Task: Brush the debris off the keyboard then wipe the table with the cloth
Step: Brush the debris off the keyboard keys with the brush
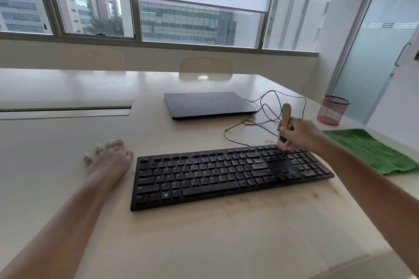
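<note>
Over the black keyboard (226, 174), your right hand (301, 131) clasped the wooden-handled brush (285, 120), mid-sweep; left hand (108, 156) lay flat, empty. Green cloth (371, 149) came next.

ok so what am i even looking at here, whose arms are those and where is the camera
There is no machine here. A person wears one wide-angle camera on the head, looking forward and down, so the two bare arms coming in from the bottom edge are the person's own.

The right hand grips a small brush by its wooden handle, with the bristles down on the far right keys of a black keyboard. The left hand rests open on the table, just left of the keyboard.

Also on the table: a green cloth to the right, a closed laptop further back, a black cable looping beside it, and a red mesh cup near the far right edge. Light brown crumbs and smears lie on the table in front of the keyboard.
</note>
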